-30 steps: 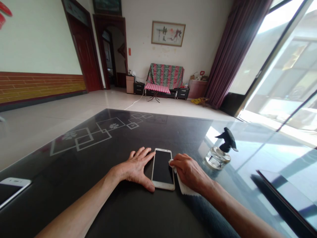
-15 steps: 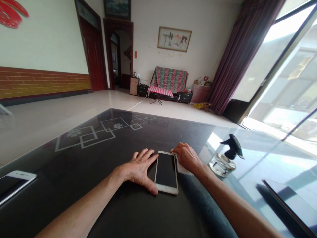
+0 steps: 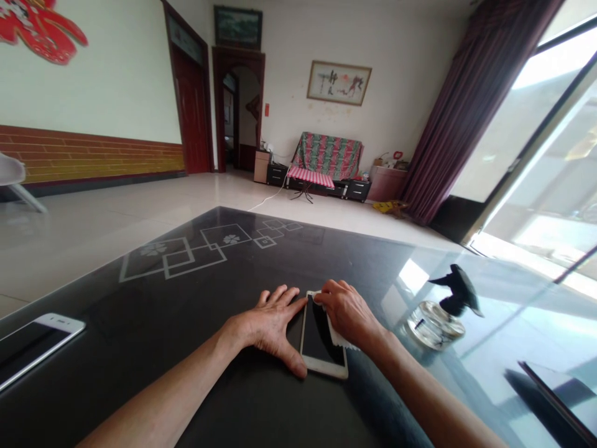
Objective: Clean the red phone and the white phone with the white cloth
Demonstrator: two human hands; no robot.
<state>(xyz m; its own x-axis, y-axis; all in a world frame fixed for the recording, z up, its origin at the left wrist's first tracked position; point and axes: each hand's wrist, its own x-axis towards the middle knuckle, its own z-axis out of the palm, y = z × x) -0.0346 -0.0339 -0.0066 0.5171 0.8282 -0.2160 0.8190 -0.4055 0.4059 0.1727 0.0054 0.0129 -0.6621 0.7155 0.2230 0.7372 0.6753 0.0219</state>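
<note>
A white-framed smartphone (image 3: 319,339) lies face up on the dark glossy table (image 3: 261,264). My left hand (image 3: 275,326) is spread along its left side, with the index fingertip at the top left corner and the thumb by the lower left edge. My right hand (image 3: 347,311) is closed on a white cloth (image 3: 342,339) and rests over the upper right part of the screen. Most of the cloth is hidden under that hand; its zigzag edge shows below the palm.
Right of my right hand stands a clear spray bottle (image 3: 438,320) with a black trigger head. Another white phone (image 3: 40,342) lies at the table's left. A thin dark-edged flat object (image 3: 557,398) is at the lower right. Beyond the table stands a small pink-striped folding table (image 3: 311,177).
My right hand has moved left with the cloth, from the phone's right edge onto its screen. The left hand keeps its place at the phone. The whole view has shifted slightly.
</note>
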